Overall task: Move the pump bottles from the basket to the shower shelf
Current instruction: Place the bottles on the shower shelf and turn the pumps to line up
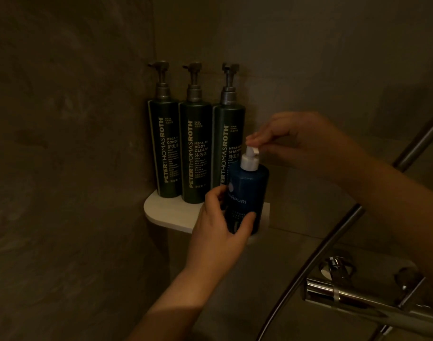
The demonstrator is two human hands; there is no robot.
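On the white corner shelf (166, 212), three dark green bottles (195, 153) are standing. Our left hand (218, 230) is gripping the blue pump bottle (247, 193) at the shelf's front right; our right hand (309, 143) is pinching its white pump head (251, 153).

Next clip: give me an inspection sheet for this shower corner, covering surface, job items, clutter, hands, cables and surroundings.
Surface: white corner shelf, nearly full.
Job's things: three dark green pump bottles upright in a row at the back; blue pump bottle upright at the front edge.
Clutter: nothing seen.
Hands: left hand wraps the blue bottle's body; right hand pinches its white pump head.
Cables: shower hose, lower right.
Surroundings: dim tiled walls; chrome mixer.
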